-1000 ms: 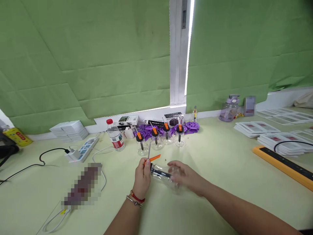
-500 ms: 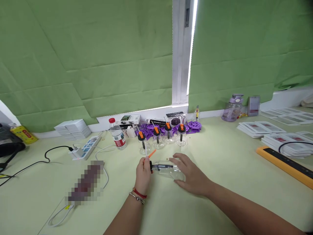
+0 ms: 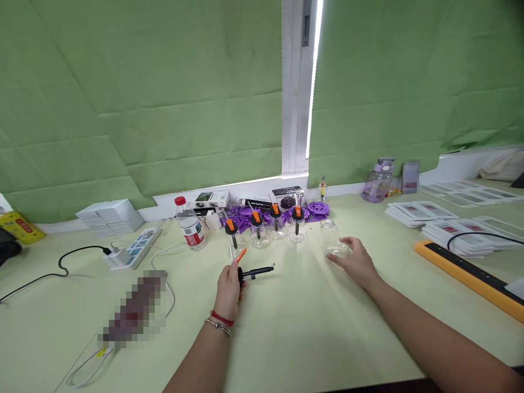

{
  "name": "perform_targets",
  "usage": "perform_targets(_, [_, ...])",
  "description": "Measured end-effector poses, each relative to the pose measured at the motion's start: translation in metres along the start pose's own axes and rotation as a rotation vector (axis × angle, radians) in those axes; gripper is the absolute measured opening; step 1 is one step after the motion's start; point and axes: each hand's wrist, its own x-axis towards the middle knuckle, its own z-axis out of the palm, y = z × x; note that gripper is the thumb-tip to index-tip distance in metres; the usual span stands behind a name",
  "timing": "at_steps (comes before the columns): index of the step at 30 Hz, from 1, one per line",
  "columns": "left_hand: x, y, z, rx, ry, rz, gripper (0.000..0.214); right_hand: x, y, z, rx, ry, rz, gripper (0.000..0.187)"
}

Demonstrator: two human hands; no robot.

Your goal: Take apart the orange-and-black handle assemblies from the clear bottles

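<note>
My left hand (image 3: pixel 228 288) is closed round a black dispenser top (image 3: pixel 257 272) with an orange lever (image 3: pixel 242 255) and a thin pale spout. The top's black tube points right, above the table. My right hand (image 3: pixel 355 265) has its thumb and fingers about the lower part of a clear glass bottle (image 3: pixel 332 237), which looks upright on the table, its neck uncapped. To its left stands a row of several similar glass bottles (image 3: pixel 297 236) fitted with black and orange tops (image 3: pixel 297 212).
Purple plastic parts (image 3: pixel 318 209) and small boxes (image 3: pixel 212 199) lie behind the bottles. A red-capped water bottle (image 3: pixel 190 225) and a power strip (image 3: pixel 144 246) are on the left. On the right are a purple drinking bottle (image 3: pixel 377 183), card stacks (image 3: pixel 454 237) and a yellow-black bar (image 3: pixel 466 278).
The glass bottle has come off the black tube. My right hand has carried it right and away from me, turning it from lying sideways to upright. My left hand still holds the top.
</note>
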Motion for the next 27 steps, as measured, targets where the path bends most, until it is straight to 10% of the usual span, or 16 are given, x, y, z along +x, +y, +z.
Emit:
perform_targets(9, [-0.003, 0.0, -0.001, 0.004, -0.044, 0.006, 0.04, 0.019, 0.013, 0.0, -0.206, 0.011, 0.074, 0.093])
perform_targets(14, [-0.007, 0.002, -0.002, 0.029, -0.048, 0.051, 0.042, -0.024, -0.032, -0.003, -0.18, 0.341, -0.424, 0.081])
perform_targets(19, [-0.015, 0.001, 0.005, 0.049, -0.123, 0.058, 0.043, -0.088, -0.099, 0.027, -0.22, -0.202, -0.959, 0.053])
perform_targets(24, [-0.017, -0.003, 0.008, 0.045, -0.202, 0.093, 0.044, -0.094, -0.129, 0.055, -0.151, -0.605, -0.788, 0.027])
perform_targets(27, [-0.017, 0.0, 0.003, -0.08, -0.33, 0.085, 0.047, -0.079, -0.13, 0.052, -0.028, -0.632, -0.742, 0.023])
